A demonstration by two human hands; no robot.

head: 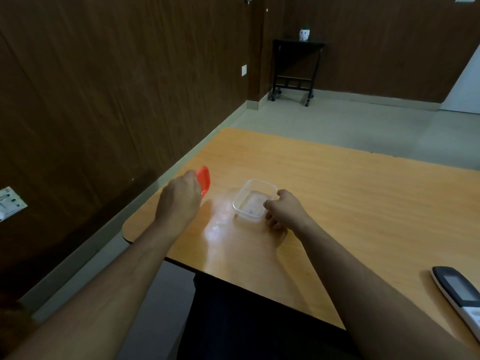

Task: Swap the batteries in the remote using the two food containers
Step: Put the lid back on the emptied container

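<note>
A clear plastic food container point(253, 198) stands open on the wooden table point(350, 193), with something small and bluish on its floor. My right hand point(284, 210) grips the container's near right corner. My left hand point(179, 200) holds a red lid point(204, 179) tilted on edge, just left of the container near the table's left edge. A white remote point(459, 294) with a grey screen lies face up at the table's near right. I see only this one container.
The table's rounded left corner and front edge are close to my arms. A dark wood-panelled wall runs along the left. A black wheeled side table point(296, 71) with a small white pot stands in the far corner.
</note>
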